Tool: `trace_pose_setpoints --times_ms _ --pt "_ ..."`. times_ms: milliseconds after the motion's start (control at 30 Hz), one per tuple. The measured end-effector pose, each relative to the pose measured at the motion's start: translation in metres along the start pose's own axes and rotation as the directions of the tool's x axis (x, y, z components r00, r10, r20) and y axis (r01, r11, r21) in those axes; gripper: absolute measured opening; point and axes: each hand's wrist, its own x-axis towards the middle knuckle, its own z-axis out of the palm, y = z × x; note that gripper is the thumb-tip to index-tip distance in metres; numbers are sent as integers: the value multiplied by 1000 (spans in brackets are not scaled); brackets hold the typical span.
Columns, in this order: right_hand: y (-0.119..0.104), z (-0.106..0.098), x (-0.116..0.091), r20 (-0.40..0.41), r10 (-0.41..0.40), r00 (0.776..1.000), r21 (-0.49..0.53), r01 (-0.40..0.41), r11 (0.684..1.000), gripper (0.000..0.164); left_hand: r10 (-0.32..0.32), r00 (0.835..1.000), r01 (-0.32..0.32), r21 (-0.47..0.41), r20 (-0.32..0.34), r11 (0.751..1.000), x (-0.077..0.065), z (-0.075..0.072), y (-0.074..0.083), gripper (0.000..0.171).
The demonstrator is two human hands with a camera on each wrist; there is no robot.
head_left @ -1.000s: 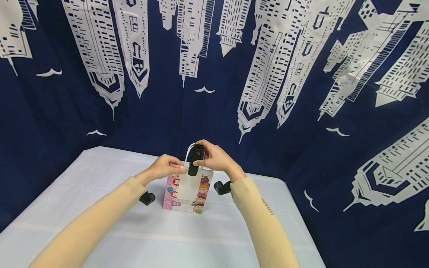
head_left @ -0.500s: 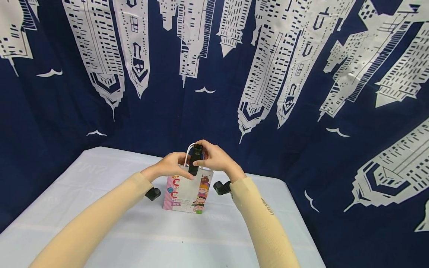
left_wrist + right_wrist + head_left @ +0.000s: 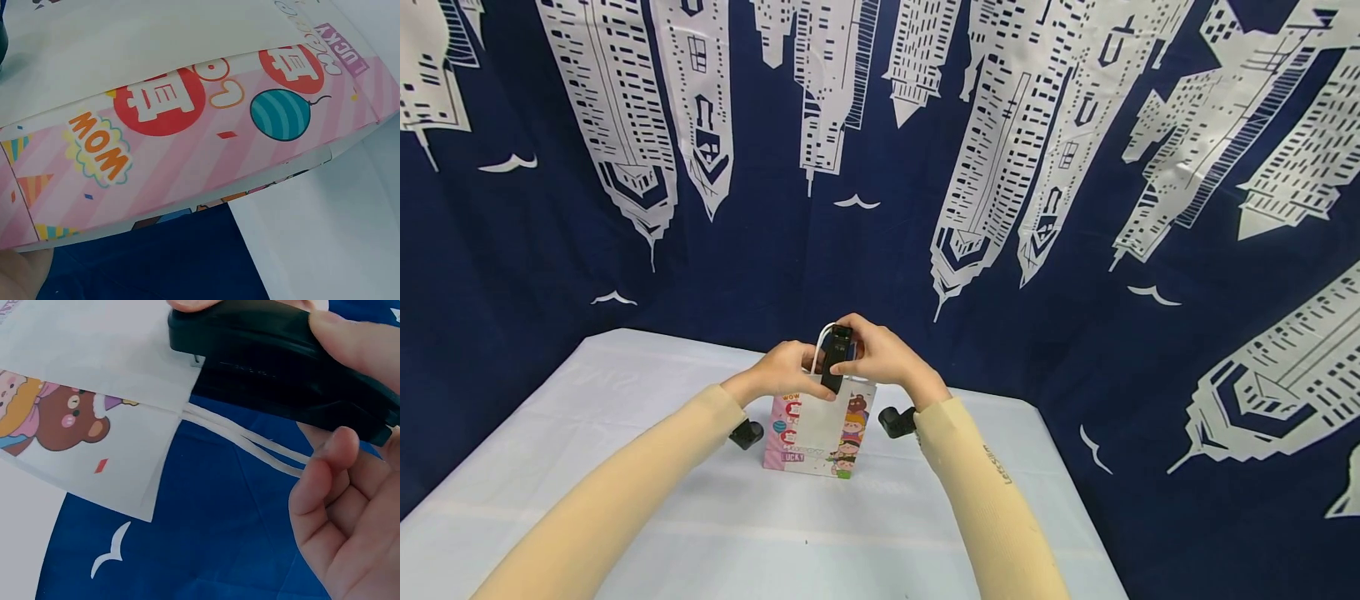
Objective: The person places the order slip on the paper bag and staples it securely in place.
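Note:
A black stapler (image 3: pixel 836 354) stands tilted at the top edge of a printed paper gift bag (image 3: pixel 854 429), its head over a blank white sheet (image 3: pixel 817 423) on the bag's front. My right hand (image 3: pixel 883 354) grips the stapler's body, thumb on the near side. With thumb in front and fingers behind, my left hand (image 3: pixel 784 372) pinches the stapler's head at the bag's top. In the right wrist view, the stapler (image 3: pixel 262 369) has the sheet's edge at its mouth, and white cord handles (image 3: pixel 250 440) run beside the curled fingers. Part of the left fingers is hidden behind the bag.
The bag stands upright on a table with a white cloth (image 3: pixel 700 517). Behind hangs a dark blue curtain (image 3: pixel 820 258) printed with white buildings and birds. Black wrist cameras (image 3: pixel 897 422) sit under both forearms.
My left hand has moved right from the bag's top left edge onto the stapler's head, its thumb now lying across the front. The right hand and bag have hardly moved.

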Motion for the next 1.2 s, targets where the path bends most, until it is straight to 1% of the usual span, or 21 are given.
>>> trace_pose_setpoints --times_ms 67,167,233,300,367,400,467,500,533,567,600,633,700,733,800,833,900,967,1100,1200 --pt "0 0 -1 -13 4 1000 -8 -4 1000 57 -3 1000 3 5 -2 1000 0 1 0 33" --pt "0 2 -4 -57 19 998 -26 -20 999 59 -11 1000 11 6 -8 1000 -2 1 1 33" --pt "0 5 -6 -99 21 995 -49 -25 998 61 -14 1000 15 4 -15 1000 -4 2 1 33" --pt "2 10 -10 -160 12 987 -87 -26 996 63 -12 1000 12 -3 -20 1000 -6 2 1 34" --pt "5 17 -14 -239 -7 971 -136 -26 990 67 1 1000 -1 -8 -24 1000 -7 2 0 34" --pt "6 20 -17 -284 -20 959 -153 -25 988 71 9 1000 -9 -12 -25 1000 -7 2 0 34" --pt "10 26 -21 -373 -28 927 -159 -34 987 79 22 999 -22 -12 -27 1000 -7 3 -1 34" --pt "13 29 -23 -404 -19 915 -146 -43 988 84 24 999 -25 -11 -28 1000 -6 3 -1 34" --pt "16 32 -24 -420 -9 907 -122 -47 991 90 27 999 -27 -9 -29 1000 -6 3 -1 34" --pt "19 34 -25 -415 8 910 -85 -48 995 94 25 999 -25 -10 -29 1000 -6 3 0 34" --pt "23 37 -25 -390 32 920 -36 -50 998 94 21 999 -22 -12 -30 1000 -6 3 1 34" --pt "26 39 -25 -347 61 936 11 -61 998 92 19 999 -19 -11 -32 1000 -6 3 1 35" --pt "33 44 -25 -229 100 968 99 -79 992 79 16 999 -17 -14 -31 1000 -6 3 3 36" --pt "37 47 -24 -169 107 980 142 -83 986 70 16 999 -16 -16 -31 1000 -6 3 2 36" --pt "42 51 -22 -82 116 990 205 -98 974 52 19 999 -19 -19 -31 1000 -6 2 1 37" --pt "44 53 -21 -62 112 992 223 -96 970 46 22 999 -23 -18 -33 1000 -6 3 1 37" --pt "46 55 -20 -52 104 993 280 -85 956 40 20 999 -21 -27 -31 999 -5 3 -1 36" --pt "46 57 -20 -65 99 993 331 -72 941 39 19 999 -20 -28 -33 999 -5 3 -1 37" --pt "33 53 -25 -93 70 993 441 -22 897 41 17 999 -18 -25 -41 1000 -6 3 -1 39" --pt "22 50 -30 -106 76 991 471 -17 882 41 25 999 -26 -25 -41 999 -7 3 0 39"
